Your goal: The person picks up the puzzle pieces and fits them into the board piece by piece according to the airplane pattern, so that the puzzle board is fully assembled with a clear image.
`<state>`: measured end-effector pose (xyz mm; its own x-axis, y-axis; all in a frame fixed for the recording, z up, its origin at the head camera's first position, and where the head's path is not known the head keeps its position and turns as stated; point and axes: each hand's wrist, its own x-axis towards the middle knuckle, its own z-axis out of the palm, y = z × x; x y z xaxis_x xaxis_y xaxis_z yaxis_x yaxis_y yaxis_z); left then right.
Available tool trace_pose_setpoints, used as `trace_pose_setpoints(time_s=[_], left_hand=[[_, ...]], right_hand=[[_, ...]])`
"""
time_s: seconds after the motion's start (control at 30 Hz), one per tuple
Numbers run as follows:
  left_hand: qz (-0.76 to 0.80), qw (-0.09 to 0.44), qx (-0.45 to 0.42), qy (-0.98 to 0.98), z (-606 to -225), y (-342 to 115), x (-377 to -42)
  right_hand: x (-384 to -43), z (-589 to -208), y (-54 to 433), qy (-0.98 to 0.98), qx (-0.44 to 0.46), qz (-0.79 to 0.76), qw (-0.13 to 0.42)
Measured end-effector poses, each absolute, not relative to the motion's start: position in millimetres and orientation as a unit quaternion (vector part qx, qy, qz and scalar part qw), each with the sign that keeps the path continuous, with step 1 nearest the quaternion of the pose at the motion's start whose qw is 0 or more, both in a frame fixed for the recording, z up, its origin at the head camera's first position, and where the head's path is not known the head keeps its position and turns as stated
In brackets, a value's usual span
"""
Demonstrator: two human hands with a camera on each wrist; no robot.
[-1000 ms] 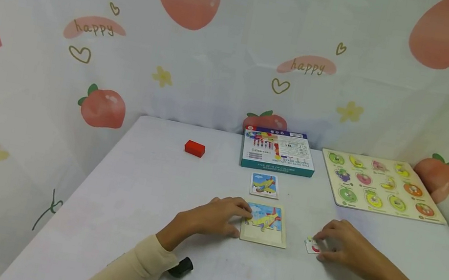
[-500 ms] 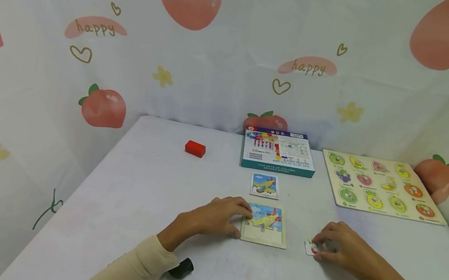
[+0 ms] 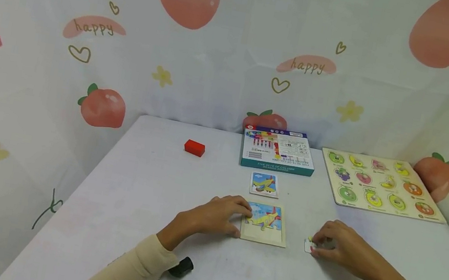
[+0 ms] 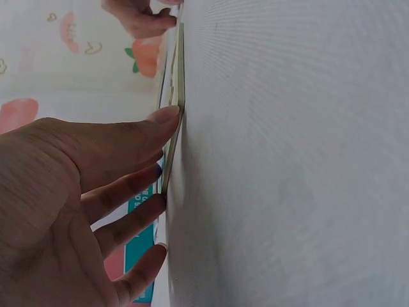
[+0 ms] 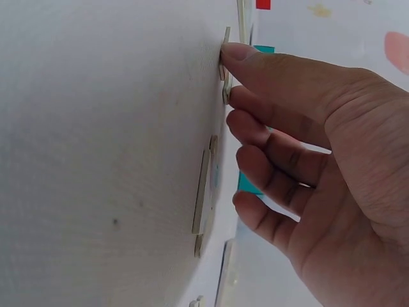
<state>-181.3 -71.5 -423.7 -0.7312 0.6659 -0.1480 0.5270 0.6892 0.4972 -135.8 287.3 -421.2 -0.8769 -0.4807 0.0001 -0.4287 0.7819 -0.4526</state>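
Note:
In the head view a square wooden puzzle board (image 3: pixel 263 236) lies on the table, its upper part filled with a yellow airplane picture and its lower part bare wood. My left hand (image 3: pixel 216 215) holds the board at its left side, the thumb by the near corner and a finger over the picture. To the right, my right hand (image 3: pixel 342 246) has thumb and index finger on a small white puzzle piece (image 3: pixel 307 246), partly covered by the fingertips. The right wrist view gives that piece (image 5: pixel 225 38) edge-on at the thumb tip. Behind the board lies an airplane picture card (image 3: pixel 264 185).
More flat pieces (image 5: pixel 202 192) lie under the right hand, hidden in the head view. A teal-edged box (image 3: pixel 279 152) stands at the back, with a fruit puzzle board (image 3: pixel 383 186) to its right. On the left sits a red block (image 3: pixel 194 148).
My right thumb and fingers have shifted slightly left over the small piece and now cover more of it. The left hand and the puzzle board stay in place.

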Motion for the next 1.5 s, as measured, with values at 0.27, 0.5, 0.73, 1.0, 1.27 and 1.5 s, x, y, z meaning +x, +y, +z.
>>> trace_pose_setpoints(time_s=[0.27, 0.5, 0.73, 1.0, 1.27, 1.5], left_hand=[[0.219, 0.164, 0.324, 0.905, -424, -72, -182], [0.222, 0.162, 0.329, 0.903, -422, -73, -181], [0.221, 0.162, 0.332, 0.903, -420, -74, -182], [0.220, 0.162, 0.332, 0.903, -420, -73, -184], [0.222, 0.166, 0.335, 0.901, -422, -72, -185], [0.217, 0.167, 0.335, 0.901, -422, -71, -184]], right_hand=[[-134, -421, 285, 0.945, -0.230, -0.228, 0.052], [-135, -419, 282, 0.946, -0.239, -0.218, 0.032], [-142, -412, 269, 0.942, -0.259, -0.212, 0.021], [-152, -411, 244, 0.935, -0.284, -0.213, 0.022], [-159, -412, 215, 0.929, -0.312, -0.197, 0.033], [-162, -416, 196, 0.924, -0.325, -0.200, 0.035]])
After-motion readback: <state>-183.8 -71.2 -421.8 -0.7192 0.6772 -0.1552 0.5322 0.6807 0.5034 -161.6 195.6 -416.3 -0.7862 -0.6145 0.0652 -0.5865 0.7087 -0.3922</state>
